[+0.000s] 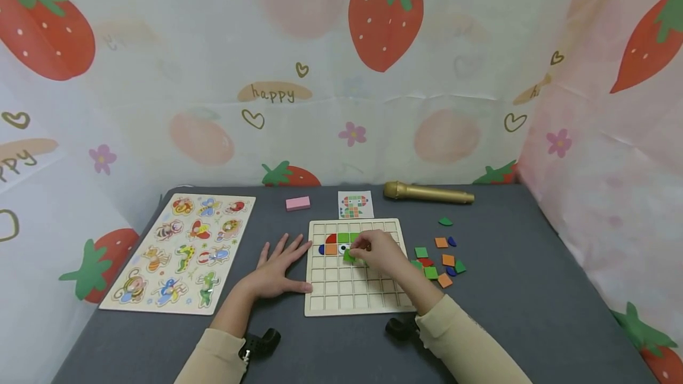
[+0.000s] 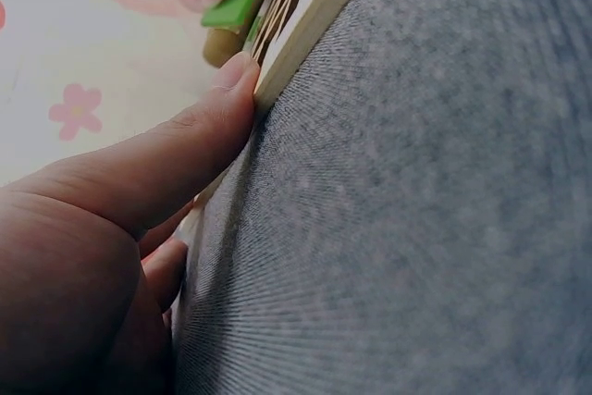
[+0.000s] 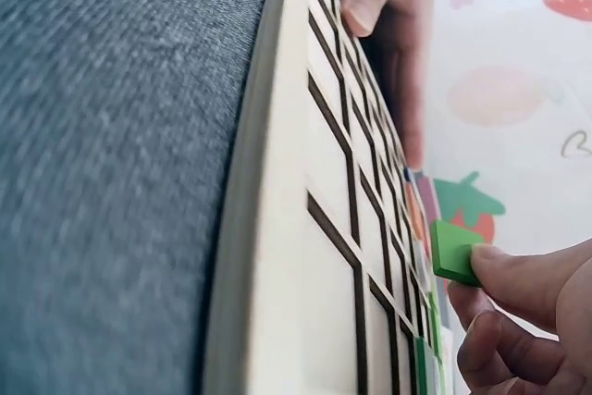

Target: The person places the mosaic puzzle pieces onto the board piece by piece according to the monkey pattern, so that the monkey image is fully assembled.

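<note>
A wooden grid board (image 1: 331, 304) lies on the dark cloth, with several coloured pieces in its upper rows, among them a red quarter-round (image 1: 332, 238) and an orange square (image 1: 331, 249). My right hand (image 1: 381, 252) pinches a green square tile (image 3: 453, 252) between thumb and fingers above the board. In the right wrist view the tile is tilted and held clear of the grid. My left hand (image 1: 272, 274) lies with fingers spread at the board's left side, its thumb touching the edge. The right hand covers part of the upper rows.
Loose coloured pieces (image 1: 431, 273) lie right of the board. Behind it are a pattern card (image 1: 356, 204), a pink block (image 1: 297, 204) and a gold microphone-shaped object (image 1: 429, 193). An insect picture board (image 1: 149, 253) lies on the left. A printed curtain encloses the table.
</note>
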{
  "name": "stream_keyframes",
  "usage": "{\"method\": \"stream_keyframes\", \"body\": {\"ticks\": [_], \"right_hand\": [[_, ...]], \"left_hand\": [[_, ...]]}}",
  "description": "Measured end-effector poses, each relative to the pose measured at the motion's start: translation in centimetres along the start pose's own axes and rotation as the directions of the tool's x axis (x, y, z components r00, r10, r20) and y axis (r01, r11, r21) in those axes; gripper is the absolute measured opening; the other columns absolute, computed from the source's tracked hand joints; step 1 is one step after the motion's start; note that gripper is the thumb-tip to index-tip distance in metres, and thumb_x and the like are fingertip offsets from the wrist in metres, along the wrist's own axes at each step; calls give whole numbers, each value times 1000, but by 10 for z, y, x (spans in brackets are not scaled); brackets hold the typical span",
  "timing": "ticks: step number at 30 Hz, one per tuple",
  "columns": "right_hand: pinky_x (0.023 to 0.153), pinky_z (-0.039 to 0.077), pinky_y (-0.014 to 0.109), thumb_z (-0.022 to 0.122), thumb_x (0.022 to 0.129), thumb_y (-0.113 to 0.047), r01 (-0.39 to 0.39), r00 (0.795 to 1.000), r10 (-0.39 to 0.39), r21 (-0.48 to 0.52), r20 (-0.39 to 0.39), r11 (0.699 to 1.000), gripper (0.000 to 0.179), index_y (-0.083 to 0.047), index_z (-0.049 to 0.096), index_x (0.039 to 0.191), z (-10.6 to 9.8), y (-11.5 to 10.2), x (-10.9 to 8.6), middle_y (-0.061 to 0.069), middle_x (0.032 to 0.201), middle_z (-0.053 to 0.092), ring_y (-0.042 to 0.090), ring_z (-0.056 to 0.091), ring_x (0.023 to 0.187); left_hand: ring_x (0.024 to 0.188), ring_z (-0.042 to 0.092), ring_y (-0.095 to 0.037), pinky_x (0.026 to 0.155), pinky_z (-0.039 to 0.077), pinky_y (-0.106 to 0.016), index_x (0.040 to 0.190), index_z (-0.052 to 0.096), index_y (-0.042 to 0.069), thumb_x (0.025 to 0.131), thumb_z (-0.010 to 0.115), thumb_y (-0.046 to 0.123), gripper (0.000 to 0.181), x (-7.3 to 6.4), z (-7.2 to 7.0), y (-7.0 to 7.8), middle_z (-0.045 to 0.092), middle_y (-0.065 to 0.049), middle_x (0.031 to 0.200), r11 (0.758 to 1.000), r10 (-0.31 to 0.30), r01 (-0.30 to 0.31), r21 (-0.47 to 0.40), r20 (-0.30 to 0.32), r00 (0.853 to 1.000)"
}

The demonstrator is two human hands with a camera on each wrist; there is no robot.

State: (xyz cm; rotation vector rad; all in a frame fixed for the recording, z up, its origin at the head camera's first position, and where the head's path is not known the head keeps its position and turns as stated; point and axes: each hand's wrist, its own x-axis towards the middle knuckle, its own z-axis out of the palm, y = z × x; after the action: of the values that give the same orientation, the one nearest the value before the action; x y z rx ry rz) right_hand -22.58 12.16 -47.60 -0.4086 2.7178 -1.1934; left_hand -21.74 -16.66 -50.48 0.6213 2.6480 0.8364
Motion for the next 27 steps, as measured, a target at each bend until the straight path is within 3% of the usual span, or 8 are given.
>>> {"method": "stream_keyframes", "body": {"ticks": [14, 27], "right_hand": [[69, 51, 31, 72, 96, -25, 21, 1000, -21, -103, 3, 994, 9, -20, 73, 88, 9, -5, 3, -8, 84, 68, 8, 61, 76], [66, 51, 30, 79, 90, -26, 10, 1000, -10, -117, -2, 993, 8, -20, 74, 87, 13, -8, 5, -9, 83, 67, 8, 59, 71]], "left_hand": [[157, -6, -35, 120, -14, -63, 161, 29, 26, 80, 78, 59, 100, -1, 0, 1, 14, -4, 171, 1000, -14, 14, 4, 2, 1000], [157, -6, -35, 120, -14, -63, 161, 28, 26, 81, 78, 59, 100, -1, -1, 1, 14, -4, 171, 1000, 0, 0, 2, 2, 1000]]}}
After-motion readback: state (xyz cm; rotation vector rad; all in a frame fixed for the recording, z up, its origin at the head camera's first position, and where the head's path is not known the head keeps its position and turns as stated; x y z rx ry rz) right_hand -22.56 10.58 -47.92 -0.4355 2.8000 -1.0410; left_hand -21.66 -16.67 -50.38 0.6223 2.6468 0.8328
